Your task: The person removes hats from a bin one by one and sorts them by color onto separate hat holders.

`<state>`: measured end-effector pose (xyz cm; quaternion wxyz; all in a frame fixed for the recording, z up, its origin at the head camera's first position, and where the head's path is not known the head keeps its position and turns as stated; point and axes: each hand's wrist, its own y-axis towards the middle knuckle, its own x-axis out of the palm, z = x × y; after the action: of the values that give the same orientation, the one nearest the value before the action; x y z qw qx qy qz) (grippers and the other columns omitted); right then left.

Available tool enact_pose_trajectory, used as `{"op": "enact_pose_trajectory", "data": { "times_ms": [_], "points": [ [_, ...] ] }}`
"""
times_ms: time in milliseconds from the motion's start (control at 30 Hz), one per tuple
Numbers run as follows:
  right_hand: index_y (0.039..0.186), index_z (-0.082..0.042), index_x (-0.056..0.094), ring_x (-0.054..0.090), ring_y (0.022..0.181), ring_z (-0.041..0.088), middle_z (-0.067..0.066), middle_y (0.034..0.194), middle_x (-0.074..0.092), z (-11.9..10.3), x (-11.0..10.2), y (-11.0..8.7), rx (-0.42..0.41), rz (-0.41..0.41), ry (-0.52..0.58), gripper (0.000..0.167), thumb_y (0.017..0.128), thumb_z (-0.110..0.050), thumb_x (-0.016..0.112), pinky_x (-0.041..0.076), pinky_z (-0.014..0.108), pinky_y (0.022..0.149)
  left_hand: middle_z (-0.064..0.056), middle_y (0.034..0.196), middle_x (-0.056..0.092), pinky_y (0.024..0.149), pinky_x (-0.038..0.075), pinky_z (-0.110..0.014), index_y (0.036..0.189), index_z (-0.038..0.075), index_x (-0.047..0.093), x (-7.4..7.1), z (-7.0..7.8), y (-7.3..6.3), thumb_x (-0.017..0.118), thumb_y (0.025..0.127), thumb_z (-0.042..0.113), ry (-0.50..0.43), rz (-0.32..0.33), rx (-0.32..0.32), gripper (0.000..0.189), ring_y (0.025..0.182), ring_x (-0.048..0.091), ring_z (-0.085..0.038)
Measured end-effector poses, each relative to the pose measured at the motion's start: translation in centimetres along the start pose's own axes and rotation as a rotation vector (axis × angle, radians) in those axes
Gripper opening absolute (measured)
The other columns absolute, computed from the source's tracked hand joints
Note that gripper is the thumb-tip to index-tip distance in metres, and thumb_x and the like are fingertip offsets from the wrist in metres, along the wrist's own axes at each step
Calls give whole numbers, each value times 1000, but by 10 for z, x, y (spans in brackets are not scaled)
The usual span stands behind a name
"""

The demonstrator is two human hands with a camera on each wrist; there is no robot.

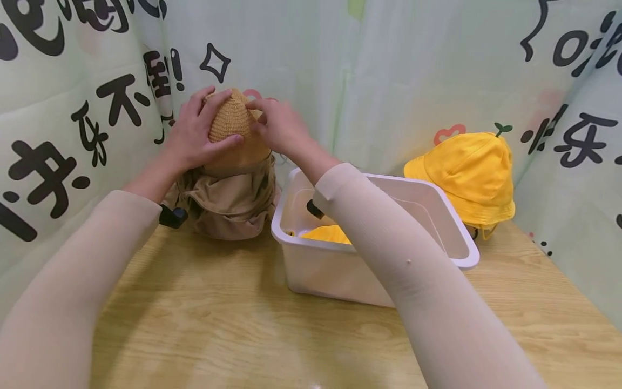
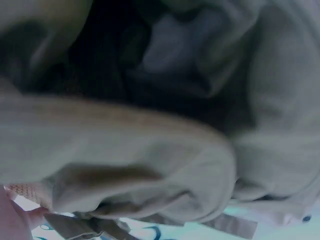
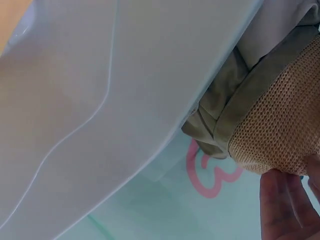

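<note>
A khaki sun hat (image 1: 230,202) with a tan mesh crown stands upright at the back left of the table, its cloth hanging in folds. My left hand (image 1: 201,129) grips the crown from the left, thumb across the front and fingers over the top. On the crown's right side, my right hand (image 1: 279,124) pinches the mesh. The right wrist view shows those fingers (image 3: 282,205) at the edge of the mesh crown (image 3: 280,110). Blurred khaki folds (image 2: 150,165) fill most of the left wrist view. What stands under the hat is hidden.
A white plastic bin (image 1: 335,281) stands right of the khaki hat, with a yellow cloth item (image 1: 328,234) inside, partly behind my right sleeve. Beyond it sits a yellow bucket hat (image 1: 468,173) with a green sprout. A printed curtain (image 1: 301,54) hangs behind the wooden table (image 1: 209,324).
</note>
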<state>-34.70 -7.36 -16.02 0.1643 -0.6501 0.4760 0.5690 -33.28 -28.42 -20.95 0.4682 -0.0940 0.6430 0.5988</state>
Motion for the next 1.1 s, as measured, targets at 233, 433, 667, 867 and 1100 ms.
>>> {"op": "enact_pose_trajectory", "data": {
  "times_ms": [233, 433, 667, 867, 1100],
  "points": [
    [133, -17, 65, 64, 112, 15, 0, 128, 67, -2, -2, 1, 4, 12, -87, 34, 102, -29, 59, 51, 28, 92, -10, 162, 24, 108, 31, -63, 149, 26, 37, -7, 3, 9, 60, 93, 51, -16, 3, 27, 66, 141, 31, -43],
    [124, -18, 70, 63, 106, 16, -2, 120, 70, -4, 3, 1, 37, -8, -96, 28, 102, -30, 58, 51, 30, 87, -14, 161, 25, 107, 31, -62, 151, 25, 33, 1, -2, 5, 59, 94, 49, -63, -24, 10, 67, 140, 32, -42],
    [114, -17, 72, 60, 95, 17, -1, 110, 70, -4, 8, 3, 40, -33, -104, 22, 103, -27, 56, 48, 30, 78, -17, 157, 28, 108, 31, -62, 148, 26, 35, 13, -6, 0, 62, 92, 46, -69, 39, 10, 65, 139, 33, -43],
    [112, -16, 71, 59, 94, 18, 0, 109, 70, -1, 14, 1, 42, -53, -101, 21, 103, -26, 56, 47, 30, 77, -18, 155, 29, 107, 31, -62, 147, 28, 38, 23, -8, -8, 64, 90, 45, -80, 65, -19, 65, 137, 35, -46],
    [115, -15, 70, 59, 97, 18, 1, 113, 69, 0, 12, 1, 13, -58, -99, 22, 103, -26, 54, 48, 31, 81, -15, 156, 31, 112, 26, -58, 158, 33, 22, 21, -17, -15, 70, 84, 53, -215, 23, -97, 90, 139, 33, -37]
  ]
}}
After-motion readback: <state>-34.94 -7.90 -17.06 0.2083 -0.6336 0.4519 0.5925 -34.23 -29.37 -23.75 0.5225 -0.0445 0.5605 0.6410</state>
